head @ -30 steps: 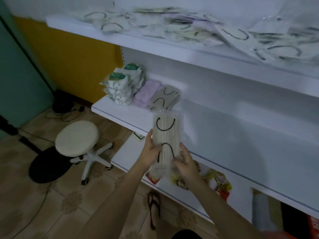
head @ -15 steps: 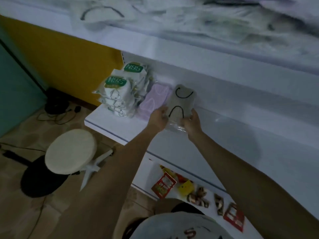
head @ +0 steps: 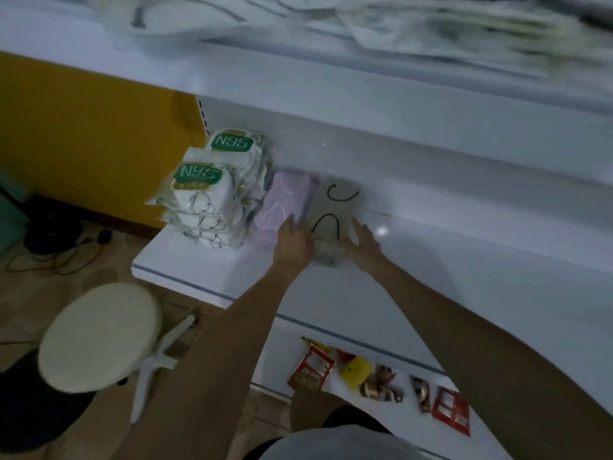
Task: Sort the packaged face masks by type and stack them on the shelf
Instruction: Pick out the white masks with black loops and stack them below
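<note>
In the head view, the only view there is, the grey mask pack (head: 336, 210) with black ear loops now lies on the middle shelf (head: 447, 270), at the back against the wall. It is on top of a low pile that seems to be of the same grey type. One second ago both hands hold this pack in the air in front of the shelf; half a second ago they carry it over the pile. Now it is down.

The left hand (head: 293, 242) is at the left edge of the pack and the right hand (head: 363, 242) at its right edge. The fingers of both look rather straight and lie along the sides, as if they push the pack square and do not grip it any more. Whether a thumb is under the near edge, I cannot tell.

Just beside the grey pile, to the left and touching it, is the pile of purple packs (head: 285, 202), and left of that the taller stack of N95 packs (head: 204, 200). So three types stand in a row.

For the task, I judge that this pack is placed and needs only to be released. On the top shelf (head: 265, 78) many loose packs (head: 414, 24) are seen, blurred, so much sorting remains.
</note>
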A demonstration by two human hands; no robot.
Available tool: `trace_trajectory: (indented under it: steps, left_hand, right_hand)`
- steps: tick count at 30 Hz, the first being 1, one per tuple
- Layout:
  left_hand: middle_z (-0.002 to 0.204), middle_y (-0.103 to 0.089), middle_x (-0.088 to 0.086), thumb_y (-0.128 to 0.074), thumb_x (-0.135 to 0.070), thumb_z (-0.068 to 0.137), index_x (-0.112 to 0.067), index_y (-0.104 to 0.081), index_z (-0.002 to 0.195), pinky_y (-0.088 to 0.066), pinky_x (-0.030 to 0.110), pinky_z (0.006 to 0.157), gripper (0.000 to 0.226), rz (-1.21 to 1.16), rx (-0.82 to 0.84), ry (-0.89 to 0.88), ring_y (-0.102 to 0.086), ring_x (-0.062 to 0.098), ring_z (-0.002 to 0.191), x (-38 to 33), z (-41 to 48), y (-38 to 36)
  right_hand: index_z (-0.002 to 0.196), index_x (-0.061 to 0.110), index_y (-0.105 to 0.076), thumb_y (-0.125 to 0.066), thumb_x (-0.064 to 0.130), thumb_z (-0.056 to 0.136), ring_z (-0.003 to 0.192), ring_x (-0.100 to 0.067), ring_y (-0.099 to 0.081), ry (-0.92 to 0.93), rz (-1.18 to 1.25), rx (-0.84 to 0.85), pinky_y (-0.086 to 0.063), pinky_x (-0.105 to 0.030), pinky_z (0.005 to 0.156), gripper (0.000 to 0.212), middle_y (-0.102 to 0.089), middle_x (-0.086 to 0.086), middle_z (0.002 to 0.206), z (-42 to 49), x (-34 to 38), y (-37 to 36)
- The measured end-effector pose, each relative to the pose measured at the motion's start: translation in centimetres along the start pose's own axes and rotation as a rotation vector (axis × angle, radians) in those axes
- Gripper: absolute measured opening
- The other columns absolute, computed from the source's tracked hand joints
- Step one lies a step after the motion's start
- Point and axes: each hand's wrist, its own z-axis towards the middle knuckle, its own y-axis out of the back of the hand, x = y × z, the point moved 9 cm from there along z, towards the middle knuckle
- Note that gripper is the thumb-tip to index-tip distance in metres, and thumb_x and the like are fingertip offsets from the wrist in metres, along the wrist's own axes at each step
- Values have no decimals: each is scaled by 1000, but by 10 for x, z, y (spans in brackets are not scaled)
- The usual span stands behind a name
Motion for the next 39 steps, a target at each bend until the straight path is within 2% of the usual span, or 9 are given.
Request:
trace_trajectory:
  steps: [6, 11, 17, 24, 27, 31, 33, 36, 39]
  left_hand:
    - [148, -30, 18, -43, -8, 96, -3, -37, 139, -20, 28, 110, 44, -59, 38, -96, -25, 30, 138, -6, -68, 41]
    - [141, -42, 15, -45, -5, 95, -2, -38, 138, -23, 19, 104, 45, -62, 63, -363, -37, 28, 131, -39, -124, 101]
    - [102, -65, 16, -42, -12, 89, -14, -50, 123, -40, 21, 78, 35, -65, -77, -741, -60, 24, 93, -115, -173, 196]
    - [117, -62, 5, -41, -20, 91, -20, -49, 122, -39, 14, 82, 33, -68, -267, -1012, -53, 9, 101, -185, -215, 281]
    - [120, -60, 2, -38, -25, 92, -20, -50, 125, -45, 19, 82, 35, -115, -306, -1043, -54, 9, 103, -230, -199, 306]
    - [123, -55, 1, -43, -21, 94, -14, -52, 129, -37, 17, 84, 37, -69, -245, -957, -49, 6, 105, -282, -140, 307]
    - [130, -51, 3, -46, -16, 95, -14, -47, 133, -32, 16, 88, 38, 6, -142, -859, -48, 14, 114, -297, -90, 291]
    - [139, -42, 9, -45, -28, 90, -14, -41, 138, -31, 32, 106, 50, 184, -5, -709, -38, 26, 130, -303, -25, 267]
    - [148, -33, 8, -48, -30, 91, -16, -34, 143, -25, 35, 112, 56, 307, 75, -585, -30, 25, 137, -301, 9, 255]
  right_hand:
    - [149, 26, -10, -41, 36, 98, 145, -26, 0, 67, -94, -83, -2, -37, 115, 61, -1, -11, 157, -82, 5, 0]
    - [146, 25, -10, -39, 38, 96, 142, -13, -8, 284, -180, -118, -3, -23, 112, 60, -12, -7, 156, -175, 45, 3]
    - [134, 22, -39, -43, 32, 94, 121, -3, -38, 735, -250, -258, -18, -1, 103, 41, -44, 7, 131, -282, 154, 52]
    - [120, 23, -53, -45, 22, 94, 93, 4, -55, 970, -216, -553, -39, -4, 84, 27, -59, 8, 107, -375, 229, 157]
    - [115, 28, -54, -49, 18, 93, 92, 7, -56, 920, -170, -654, -41, -4, 81, 24, -57, 16, 105, -368, 239, 228]
    - [116, 20, -59, -48, 8, 94, 93, -7, -54, 709, -143, -703, -38, 2, 73, 27, -58, 5, 110, -319, 230, 304]
    - [118, 17, -59, -47, 9, 94, 97, -10, -54, 647, -161, -664, -39, 1, 70, 28, -59, 4, 114, -289, 225, 322]
    - [121, 18, -57, -49, 12, 94, 99, -8, -53, 638, -273, -532, -40, -13, 86, 29, -58, 6, 117, -245, 230, 327]
    - [129, 16, -51, -51, 14, 95, 106, -12, -54, 624, -337, -399, -36, -14, 87, 34, -57, 2, 122, -203, 243, 323]
